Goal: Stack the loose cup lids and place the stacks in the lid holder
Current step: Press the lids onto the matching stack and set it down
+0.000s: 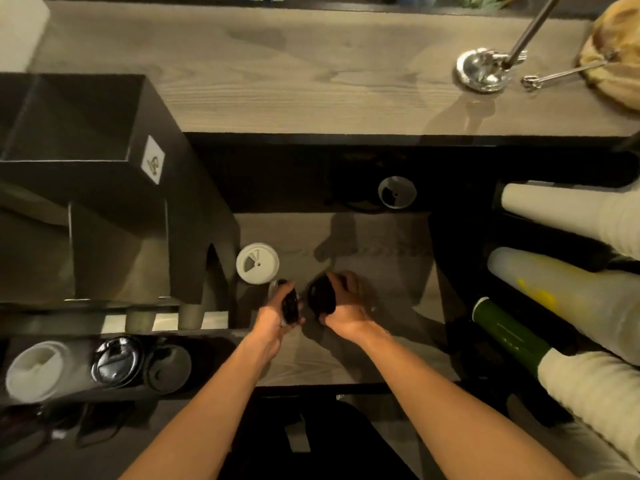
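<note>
Lower counter (381, 237): grey-brown wood grain, dim warm light, hard hand shadows on it. At 12 o'clock a dark recess behind it, then a raised wood ledge (277, 81) running across the frame. On the ledge at 1 o'clock sits a chrome pole base (481, 71), w/ a thin metal tool (561, 75) beside it. At 2 o'clock there's a tan bready thing (616, 64), cut off by the frame edge.

Dark box (86, 150) w/ white label (154, 164) fills 9–10 o'clock. Lid holder (145, 393) at 8 o'clock has three round slots: white lids (36, 370), glossy black lids (116, 360), third slot dark, contents unclear. At 3–4 o'clock cup stacks (571, 216) lie on their sides, white, frosted w/ yellow, green. Their ends are cut off.

Centre: left hand (273, 320), fingers curled round a small black stack (290, 306) held on edge. Count unreadable, and a pale rim shows behind it. Right hand (346, 315) just beside, fingers wrapped over a black lid (322, 296). Can't tell if lid and stack touch.

Loose white lid (258, 263) lies flat on the counter at 11 o'clock of the left hand, by the box's foot. Second white lid (397, 192) in the recess at 1 o'clock, well apart. Below the counter edge at 6 o'clock it's dark & blurred.
</note>
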